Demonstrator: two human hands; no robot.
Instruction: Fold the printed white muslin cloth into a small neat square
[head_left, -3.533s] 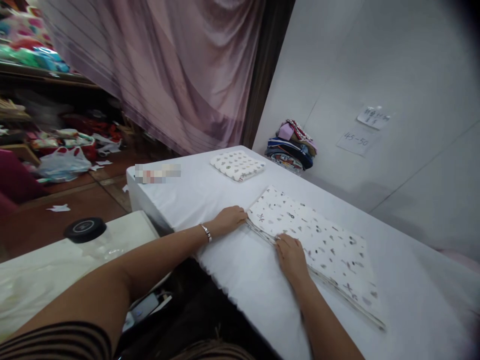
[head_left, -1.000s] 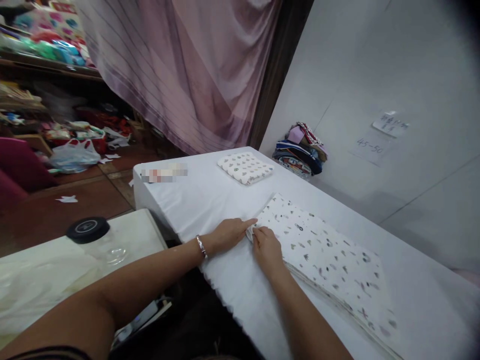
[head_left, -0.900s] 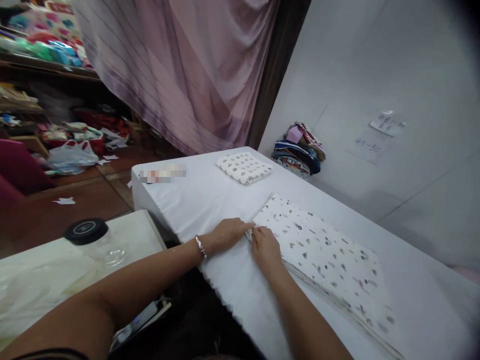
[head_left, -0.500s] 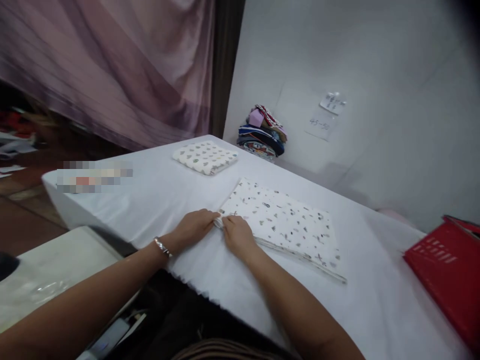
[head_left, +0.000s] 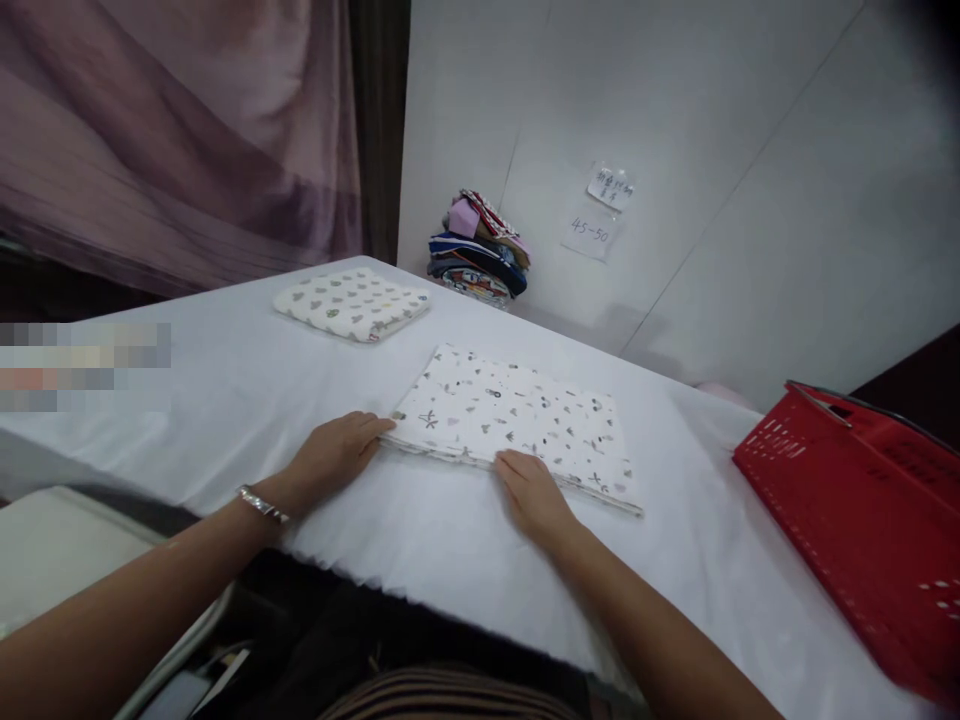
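Observation:
In front of me a white cloth [head_left: 517, 410] with small grey leaf and animal prints lies folded flat in a layered rectangle. My left hand [head_left: 341, 445], with a silver bracelet at the wrist, is closed on its near left corner, fingertips on top and thumb hidden. Farther right, my right hand [head_left: 532, 490] rests its outstretched fingers against the near edge; its thumb is out of sight. Behind and to the left lies a second folded cloth [head_left: 345, 303], cream with grey-green motifs, untouched by either hand.
A white sheet [head_left: 247, 385] covers the table. On the right stands a red plastic basket [head_left: 847, 500] with a metal handle. A pile of folded fabrics [head_left: 480, 250] sits by the wall, below paper notes [head_left: 591, 232]. A pale chair-like surface [head_left: 67, 560] is at lower left.
My right hand has moved right along the cloth's near edge, away from my left hand at the corner. The near left corner now lies flatter. The view has turned right, showing more basket.

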